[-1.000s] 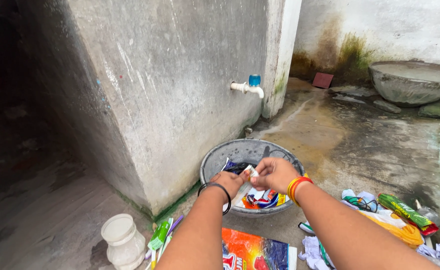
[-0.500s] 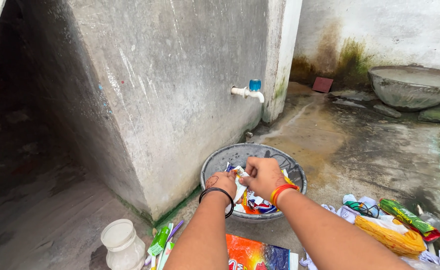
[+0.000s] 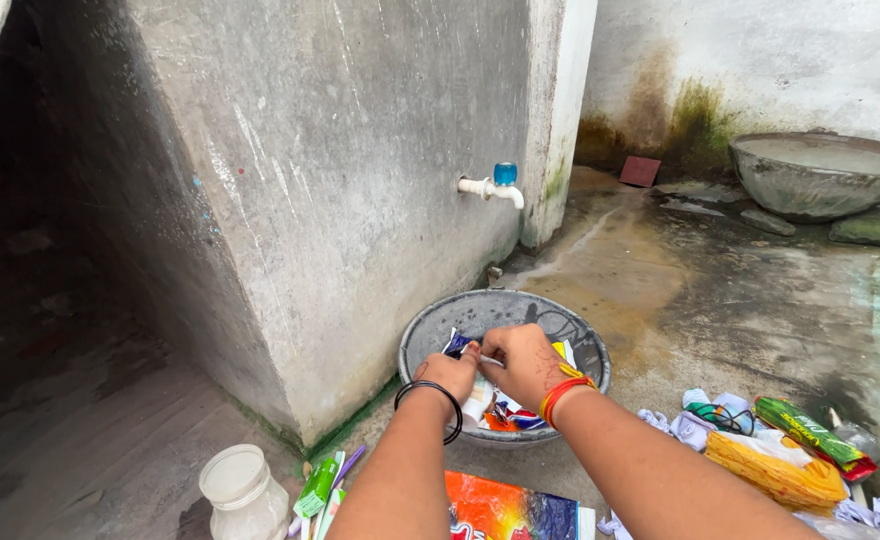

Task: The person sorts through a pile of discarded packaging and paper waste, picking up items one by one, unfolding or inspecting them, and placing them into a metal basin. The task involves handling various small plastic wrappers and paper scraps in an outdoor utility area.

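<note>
Hands (image 3: 495, 368) meet, fingers pinching wrapper (image 3: 484, 362) over basin (image 3: 430, 335).

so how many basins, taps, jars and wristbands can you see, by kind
basins: 2, the grey one under the hands and the large one at the far wall
taps: 1
white jars: 1
wristbands: 2, black and red-orange
total: 6

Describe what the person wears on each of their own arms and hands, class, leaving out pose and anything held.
Both forearms are bare, with no sleeves in view. The left hand has a thin black bangle or band around its wrist. The right hand has red and orange-yellow thread bands at its wrist, and faint dark patterned marks on its back. No gloves or rings show.
</note>
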